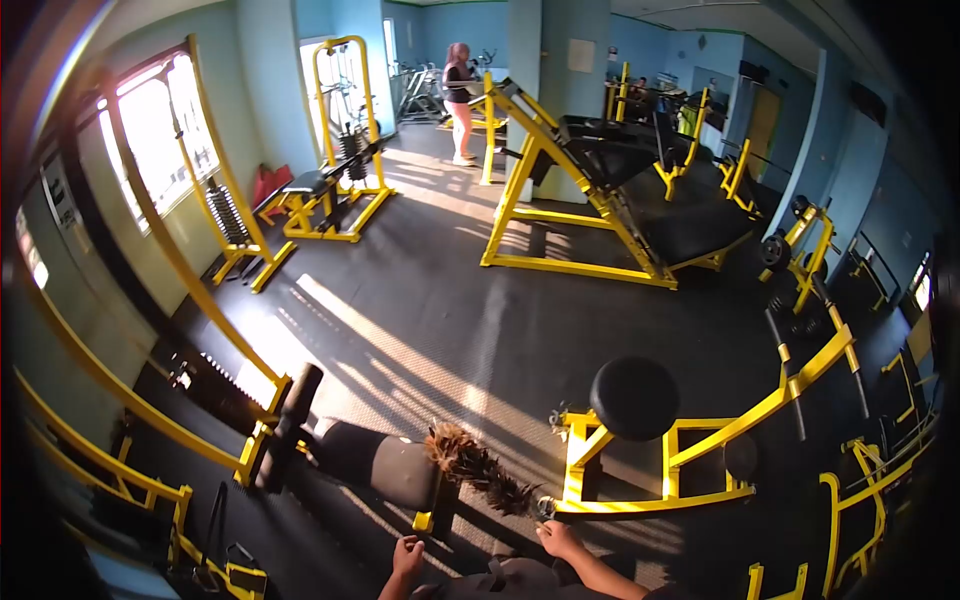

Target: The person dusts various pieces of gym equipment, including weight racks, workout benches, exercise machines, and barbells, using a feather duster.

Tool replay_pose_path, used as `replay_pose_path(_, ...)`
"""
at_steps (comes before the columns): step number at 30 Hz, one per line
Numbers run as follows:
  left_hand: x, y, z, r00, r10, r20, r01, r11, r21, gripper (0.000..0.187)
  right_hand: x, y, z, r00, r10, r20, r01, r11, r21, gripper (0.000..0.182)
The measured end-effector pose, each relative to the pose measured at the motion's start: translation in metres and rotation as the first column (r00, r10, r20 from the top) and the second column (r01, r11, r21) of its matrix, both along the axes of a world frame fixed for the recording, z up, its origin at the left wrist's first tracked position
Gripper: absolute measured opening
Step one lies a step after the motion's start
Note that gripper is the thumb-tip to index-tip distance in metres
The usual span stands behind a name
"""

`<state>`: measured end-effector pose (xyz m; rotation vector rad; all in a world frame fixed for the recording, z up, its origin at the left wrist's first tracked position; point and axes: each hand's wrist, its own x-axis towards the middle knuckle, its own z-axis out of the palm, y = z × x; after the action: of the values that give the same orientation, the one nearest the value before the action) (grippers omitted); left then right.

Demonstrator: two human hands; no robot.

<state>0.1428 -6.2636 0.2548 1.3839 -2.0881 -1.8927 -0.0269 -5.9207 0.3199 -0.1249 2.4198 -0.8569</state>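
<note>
My right hand point(560, 540) is closed around the handle end of a feather duster point(482, 468) with brown and dark feathers. The duster points away to the left, and its tip lies over or against the end of a dark padded bench seat point(375, 462); whether it touches is hard to tell. My left hand point(407, 556) is held low in front of me, fingers curled in, with nothing visible in them. It is nearest to the seat's front end and is apart from the duster.
A yellow machine with a round black pad point(634, 398) stands close on the right. The cable machine's yellow frame point(190, 290) rises at the left. Farther off are a leg press point(590, 200) and a person point(458, 100) standing. Sunlit black matting point(450, 300) covers the floor.
</note>
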Motion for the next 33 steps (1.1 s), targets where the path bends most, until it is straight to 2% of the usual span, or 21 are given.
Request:
replay_pose_path(4, -0.074, -0.007, 0.003, 0.987, -0.136, 0.091, 0.15, 0.974, -0.171, 0.043, -0.06, 0.004, 0.005, 0.996, -0.092, 0.001, 0.092, 0.996, -0.02, 0.04)
replay_pose_path(5, -0.091, -0.01, 0.006, 0.988, -0.127, 0.082, 0.137, 0.983, -0.124, 0.044, -0.072, 0.004, 0.012, 0.993, -0.113, -0.028, 0.113, 0.994, -0.013, 0.041)
replay_pose_path(7, -0.119, -0.016, 0.017, 0.978, -0.146, 0.15, 0.174, 0.965, -0.197, 0.046, -0.097, 0.001, 0.028, 0.992, -0.119, -0.032, 0.116, 0.99, -0.082, 0.038)
replay_pose_path(8, -0.13, -0.032, -0.01, 0.979, -0.135, 0.153, 0.16, 0.973, -0.167, 0.05, -0.108, -0.002, 0.03, 0.989, -0.147, -0.028, 0.143, 0.982, -0.122, 0.034)
replay_pose_path(11, -0.173, -0.046, -0.004, 0.96, -0.167, 0.223, 0.22, 0.947, -0.236, 0.053, -0.145, -0.011, 0.024, 0.976, -0.21, -0.064, 0.194, 0.961, -0.195, 0.035)
replay_pose_path(12, -0.19, -0.049, -0.006, 0.958, -0.175, 0.226, 0.228, 0.944, -0.236, 0.053, -0.161, -0.013, 0.023, 0.969, -0.242, -0.042, 0.221, 0.935, -0.277, 0.035)
replay_pose_path(13, -0.211, -0.054, -0.008, 0.949, -0.184, 0.256, 0.239, 0.95, -0.201, 0.054, -0.18, -0.016, 0.019, 0.964, -0.241, -0.117, 0.19, 0.923, -0.334, 0.037)
replay_pose_path(15, -0.265, -0.066, -0.015, 0.939, -0.206, 0.275, 0.259, 0.95, -0.173, 0.054, -0.224, -0.021, 0.019, 0.947, -0.283, -0.149, 0.219, 0.913, -0.343, 0.037)
replay_pose_path(17, -0.332, -0.079, -0.021, 0.907, -0.294, 0.301, 0.346, 0.929, -0.134, 0.052, -0.274, -0.027, 0.025, 0.932, -0.357, -0.06, 0.31, 0.874, -0.375, 0.038)
replay_pose_path(18, -0.375, -0.082, -0.015, 0.905, -0.269, 0.33, 0.291, 0.956, -0.02, 0.052, -0.303, -0.028, 0.027, 0.932, -0.358, -0.055, 0.329, 0.899, -0.288, 0.038)
replay_pose_path(19, -0.414, -0.1, -0.048, 0.864, -0.353, 0.359, 0.429, 0.889, -0.159, 0.055, -0.329, -0.033, 0.018, 0.898, -0.411, -0.156, 0.319, 0.854, -0.412, 0.039)
replay_pose_path(21, -0.505, -0.114, -0.049, 0.903, -0.386, 0.188, 0.4, 0.915, -0.045, 0.054, -0.381, -0.037, 0.026, 0.887, -0.427, -0.174, 0.363, 0.88, -0.306, 0.039)
replay_pose_path(23, -0.61, -0.11, -0.014, 0.869, -0.461, 0.177, 0.474, 0.88, -0.036, 0.052, -0.434, -0.037, 0.038, 0.88, -0.443, -0.169, 0.387, 0.877, -0.284, 0.035)
replay_pose_path(25, -0.704, -0.088, 0.045, 0.786, -0.601, 0.147, 0.61, 0.713, -0.345, 0.047, -0.476, -0.033, 0.054, 0.848, -0.505, -0.162, 0.442, 0.841, -0.312, 0.035)
replay_pose_path(27, -0.797, -0.079, 0.046, 0.736, -0.676, 0.034, 0.636, 0.673, -0.379, 0.045, -0.506, -0.028, 0.033, 0.753, -0.624, -0.209, 0.541, 0.768, -0.343, 0.036)
replay_pose_path(29, -0.909, -0.04, 0.061, 0.671, -0.738, -0.068, 0.686, 0.653, -0.321, 0.044, -0.55, -0.009, 0.069, 0.723, -0.664, -0.188, 0.601, 0.74, -0.302, 0.036)
replay_pose_path(31, -0.962, -0.002, 0.068, 0.635, -0.768, -0.079, 0.717, 0.625, -0.309, 0.041, -0.571, 0.002, 0.055, 0.677, -0.708, -0.199, 0.637, 0.7, -0.324, 0.038)
replay_pose_path(33, -1.002, 0.034, 0.061, 0.567, -0.814, -0.127, 0.764, 0.577, -0.29, 0.041, -0.595, 0.015, 0.031, 0.606, -0.787, -0.12, 0.732, 0.61, -0.304, 0.039)
